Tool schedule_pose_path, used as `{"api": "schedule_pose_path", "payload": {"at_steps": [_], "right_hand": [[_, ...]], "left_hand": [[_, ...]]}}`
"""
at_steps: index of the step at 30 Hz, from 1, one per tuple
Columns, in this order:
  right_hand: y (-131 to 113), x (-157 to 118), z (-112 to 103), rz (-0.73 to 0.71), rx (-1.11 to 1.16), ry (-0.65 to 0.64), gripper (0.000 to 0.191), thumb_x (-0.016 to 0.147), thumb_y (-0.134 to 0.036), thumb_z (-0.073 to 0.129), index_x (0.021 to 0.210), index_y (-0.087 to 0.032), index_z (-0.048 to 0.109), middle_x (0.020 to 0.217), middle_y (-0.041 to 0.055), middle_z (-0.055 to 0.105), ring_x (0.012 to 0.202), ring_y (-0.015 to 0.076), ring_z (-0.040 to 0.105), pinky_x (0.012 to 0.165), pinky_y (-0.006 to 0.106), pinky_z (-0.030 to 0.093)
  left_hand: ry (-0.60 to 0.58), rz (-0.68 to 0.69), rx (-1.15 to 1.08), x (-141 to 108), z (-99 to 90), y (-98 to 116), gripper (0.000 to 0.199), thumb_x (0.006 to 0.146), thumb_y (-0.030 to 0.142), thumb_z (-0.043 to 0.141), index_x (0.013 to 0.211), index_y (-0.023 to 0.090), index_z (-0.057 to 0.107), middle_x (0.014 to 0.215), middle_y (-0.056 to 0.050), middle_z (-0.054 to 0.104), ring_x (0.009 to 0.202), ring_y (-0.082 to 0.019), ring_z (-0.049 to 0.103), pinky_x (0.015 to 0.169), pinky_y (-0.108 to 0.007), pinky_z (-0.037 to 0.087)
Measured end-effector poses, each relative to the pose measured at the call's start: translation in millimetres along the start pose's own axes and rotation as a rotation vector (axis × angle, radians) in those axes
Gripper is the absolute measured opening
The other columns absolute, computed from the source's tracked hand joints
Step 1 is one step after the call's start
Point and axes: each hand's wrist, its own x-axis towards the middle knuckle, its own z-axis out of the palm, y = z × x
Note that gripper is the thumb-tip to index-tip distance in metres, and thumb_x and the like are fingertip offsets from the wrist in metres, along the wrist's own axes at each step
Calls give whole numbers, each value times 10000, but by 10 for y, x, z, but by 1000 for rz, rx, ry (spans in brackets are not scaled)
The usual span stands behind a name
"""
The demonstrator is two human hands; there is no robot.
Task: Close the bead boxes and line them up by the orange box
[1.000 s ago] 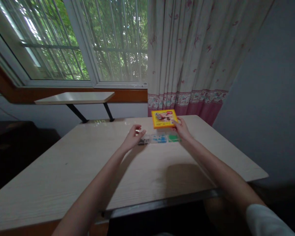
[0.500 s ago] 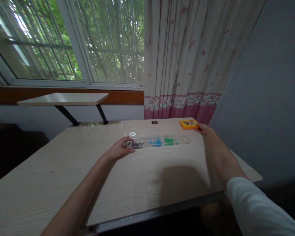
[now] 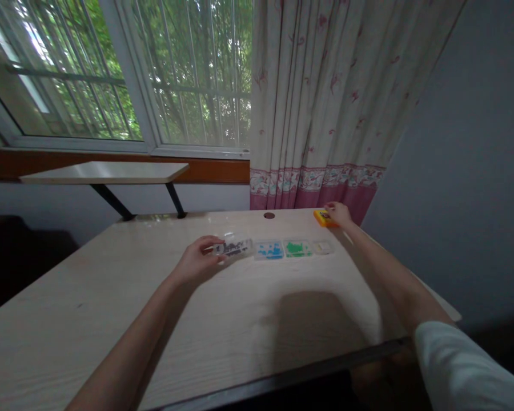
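Observation:
My left hand (image 3: 201, 256) grips the left end of a clear box of dark pieces (image 3: 236, 248), fingers on its far side and thumb on the near side. Right of it, in a row, lie a clear box of blue pieces (image 3: 269, 250), one of green pieces (image 3: 298, 248) and a small clear box (image 3: 324, 247) with something pale inside. At the table's back right, my right hand (image 3: 338, 213) is on the yellow-orange box (image 3: 322, 217), its fingers over the top and covering the right part.
The pale wooden table (image 3: 223, 319) has a round dark hole (image 3: 269, 216) near its back edge. A raised shelf (image 3: 111, 172) stands at the back left. Behind are a window (image 3: 197, 74) and a flowered curtain (image 3: 325, 103), with a wall (image 3: 466, 171) at the right.
My right hand has moved from the yellow-orange box's right edge to over its top. The box of dark pieces has turned slightly, its right end tilting away, with my left hand still on it.

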Motion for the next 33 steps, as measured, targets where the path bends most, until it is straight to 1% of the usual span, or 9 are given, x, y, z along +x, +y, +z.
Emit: {"api": "schedule_pose_path", "payload": {"at_steps": [3, 5, 7, 10, 15, 19, 23, 28, 33], "right_hand": [[-387, -284, 207, -247, 123, -218, 314, 799, -364, 587, 1089, -243, 593, 1126, 43, 585, 950, 148, 574, 811, 284, 489], [-606, -560, 310, -635, 357, -503, 656, 716, -401, 663, 1303, -270, 401, 1307, 74, 451, 1077, 189, 515, 843, 324, 478], [-753, -801, 346, -781, 454, -517, 792, 642, -434, 714, 1330, -271, 356, 1332, 92, 405, 1151, 218, 452, 866, 352, 459], [-751, -960, 289, -798, 468, -363, 680, 671, -433, 695, 1273, -256, 433, 1265, 91, 454, 1170, 218, 428, 948, 390, 392], [-5, -729, 108, -594, 473, -294, 562, 739, -441, 625, 1247, -257, 470, 1283, 81, 469, 1190, 238, 429, 994, 432, 350], [957, -482, -18, -274, 544, -257, 626, 731, -506, 600, 1270, -225, 449, 1289, 109, 483, 1153, 272, 480, 946, 445, 403], [1671, -329, -69, -246, 389, -335, 636, 721, -540, 577, 1250, -200, 478, 1246, 124, 524, 1134, 285, 495, 975, 463, 375], [1968, -96, 29, -233, -4, -226, 598, 703, -478, 564, 1209, -161, 539, 1254, 141, 499, 1223, 323, 372, 1036, 490, 272], [1942, 67, 91, -299, -78, -235, 499, 741, -313, 503, 1223, -184, 520, 1222, 105, 540, 1172, 282, 435, 1009, 474, 317]], "left_hand": [[-68, 87, -13, 46, 107, 310, 424, 586, 375, 724, 946, 163, 658, 1109, -84, 518, 1014, -221, 553, 903, -404, 464], [-117, 156, 12, 87, 224, 528, 420, 590, 379, 724, 947, 166, 668, 1096, -88, 516, 1030, -226, 543, 892, -395, 475], [-142, 234, 67, 125, 357, 722, 412, 599, 374, 721, 953, 170, 672, 1084, -92, 521, 1029, -227, 538, 885, -389, 477], [-154, 349, 165, 165, 546, 907, 386, 626, 360, 709, 967, 184, 668, 1080, -91, 526, 1036, -226, 526, 921, -394, 444], [-257, 357, 233, 190, 716, 782, 712, 638, 383, 699, 1273, 192, 438, 1271, -120, 420, 1197, -254, 401, 1029, -422, 328], [-253, 249, 337, 195, 710, 371, 701, 652, 437, 670, 1248, 149, 440, 1271, -148, 417, 1199, -277, 399, 1028, -439, 318], [-280, 212, 374, 221, 693, 26, 733, 643, 504, 658, 1235, 130, 442, 1275, -164, 423, 1212, -285, 392, 1030, -438, 312], [-297, 219, 338, 248, 728, -98, 700, 667, 505, 636, 1229, 132, 450, 1288, -169, 440, 1232, -288, 382, 1027, -448, 313], [-308, 199, 354, 265, 771, -80, 714, 659, 482, 646, 1251, 147, 432, 1327, -170, 416, 1256, -302, 355, 1033, -466, 297]]}}
